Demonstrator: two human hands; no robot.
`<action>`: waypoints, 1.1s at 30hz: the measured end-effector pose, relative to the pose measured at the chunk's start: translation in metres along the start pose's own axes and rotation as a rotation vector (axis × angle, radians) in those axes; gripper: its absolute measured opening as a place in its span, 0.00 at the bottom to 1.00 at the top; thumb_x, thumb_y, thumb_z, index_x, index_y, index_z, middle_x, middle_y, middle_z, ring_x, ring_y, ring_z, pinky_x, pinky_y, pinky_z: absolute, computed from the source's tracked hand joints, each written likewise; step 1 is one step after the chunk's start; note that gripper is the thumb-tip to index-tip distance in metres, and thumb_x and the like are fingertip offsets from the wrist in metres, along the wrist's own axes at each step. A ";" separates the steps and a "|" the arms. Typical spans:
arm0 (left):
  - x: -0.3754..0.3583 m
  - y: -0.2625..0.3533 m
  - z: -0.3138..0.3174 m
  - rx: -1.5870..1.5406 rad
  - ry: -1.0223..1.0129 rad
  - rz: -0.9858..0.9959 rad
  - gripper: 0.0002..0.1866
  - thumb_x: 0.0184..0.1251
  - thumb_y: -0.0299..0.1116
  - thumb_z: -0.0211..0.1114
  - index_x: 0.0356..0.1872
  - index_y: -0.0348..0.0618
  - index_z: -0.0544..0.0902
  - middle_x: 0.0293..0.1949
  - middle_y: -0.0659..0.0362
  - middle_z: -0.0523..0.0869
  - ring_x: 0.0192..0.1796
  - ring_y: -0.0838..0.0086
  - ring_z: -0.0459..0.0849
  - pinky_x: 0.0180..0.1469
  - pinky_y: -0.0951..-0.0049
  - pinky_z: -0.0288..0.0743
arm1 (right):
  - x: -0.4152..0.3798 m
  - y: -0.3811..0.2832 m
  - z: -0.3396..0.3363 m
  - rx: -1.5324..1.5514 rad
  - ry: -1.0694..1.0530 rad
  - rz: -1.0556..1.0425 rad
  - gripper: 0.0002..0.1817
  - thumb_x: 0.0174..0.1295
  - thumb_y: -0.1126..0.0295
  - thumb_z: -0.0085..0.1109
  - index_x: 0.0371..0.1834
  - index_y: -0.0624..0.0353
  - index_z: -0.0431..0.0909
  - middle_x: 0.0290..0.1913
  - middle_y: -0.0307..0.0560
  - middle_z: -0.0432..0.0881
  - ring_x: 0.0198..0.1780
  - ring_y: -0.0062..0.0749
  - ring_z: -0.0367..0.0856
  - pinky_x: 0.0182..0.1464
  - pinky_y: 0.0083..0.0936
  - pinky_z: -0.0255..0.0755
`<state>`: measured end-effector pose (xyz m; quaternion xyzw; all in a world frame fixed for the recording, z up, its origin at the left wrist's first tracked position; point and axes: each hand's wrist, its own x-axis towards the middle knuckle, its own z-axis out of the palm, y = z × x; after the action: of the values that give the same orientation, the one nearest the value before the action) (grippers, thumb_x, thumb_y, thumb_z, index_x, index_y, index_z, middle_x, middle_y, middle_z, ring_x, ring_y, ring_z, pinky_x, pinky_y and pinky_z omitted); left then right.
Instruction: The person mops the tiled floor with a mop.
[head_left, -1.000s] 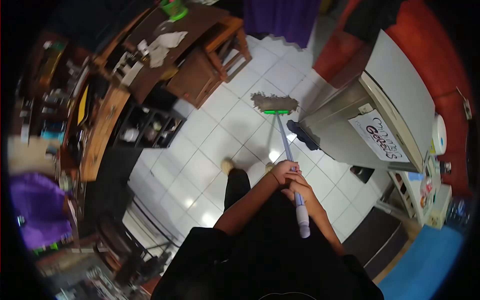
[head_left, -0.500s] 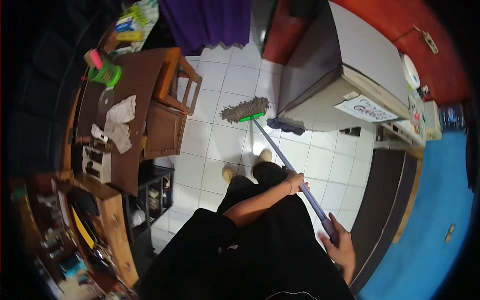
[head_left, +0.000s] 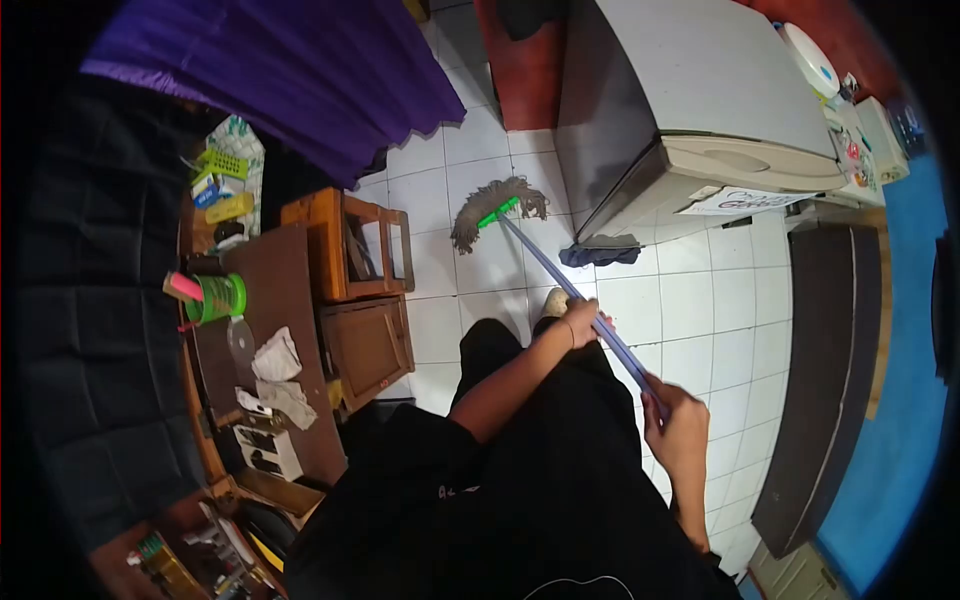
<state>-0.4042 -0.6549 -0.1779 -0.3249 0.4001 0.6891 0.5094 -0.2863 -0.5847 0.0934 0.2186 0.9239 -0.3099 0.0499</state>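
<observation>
A string mop with grey-brown strands and a green clamp rests on the white tiled floor. Its long bluish-purple handle runs back toward my body at a slant. My left hand is wrapped round the middle of the handle. Near the upper end of the handle, my right hand is closed on it, with the thumb along the near side. A dark cloth lies on the tiles to the right of the mop head, at the foot of the refrigerator.
On the left stand a wooden stool and a brown table bearing a green basket and rags. A purple curtain hangs at the back left. A long dark bench-like piece lines the right side.
The mop strands have fanned into a curve round the clamp. My right hand has closed round the handle's end. My view has shifted, showing more curtain, and one shoe has gone from sight.
</observation>
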 end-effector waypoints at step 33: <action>0.029 0.075 -0.089 0.286 0.346 -0.545 0.07 0.61 0.31 0.47 0.40 0.49 0.66 0.22 0.60 0.67 0.22 0.73 0.69 0.24 0.68 0.70 | -0.034 -0.152 0.077 0.113 -0.029 0.747 0.17 0.54 0.73 0.56 0.48 0.64 0.75 0.22 0.56 0.76 0.24 0.33 0.76 0.30 0.24 0.67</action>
<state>-0.4801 -0.7326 -0.2278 -0.4569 0.4716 0.3997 0.6396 -0.3248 -0.7516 0.1226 0.5382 0.7613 -0.3239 0.1605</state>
